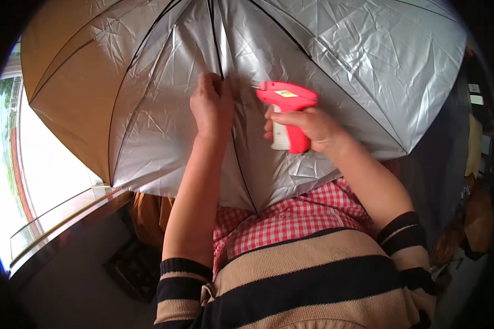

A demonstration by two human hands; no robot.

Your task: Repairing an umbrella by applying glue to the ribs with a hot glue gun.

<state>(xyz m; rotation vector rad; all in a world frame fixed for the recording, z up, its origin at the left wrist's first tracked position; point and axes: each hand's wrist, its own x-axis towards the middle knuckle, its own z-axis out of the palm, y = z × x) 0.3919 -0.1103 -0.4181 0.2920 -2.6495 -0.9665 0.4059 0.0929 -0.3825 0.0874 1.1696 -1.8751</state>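
An open umbrella [362, 66] with a silver, creased inner side and dark thin ribs spreads across the upper view. My left hand [210, 109] is closed at a dark rib [215, 44] near the middle of the canopy, its fingertips pinched there. Just to the right, my right hand [318, 127] grips a red and white tagging gun [287, 94] by its handle. The gun's thin needle points left toward my left hand, a short way apart from it. Anything small between the left fingertips cannot be made out.
A red and white checked cloth [291, 219] covers my lap under the umbrella's near edge. At the left is a bright window [49, 164] with a ledge below it. Brown and dark items [477, 219] stand at the far right, partly in shadow.
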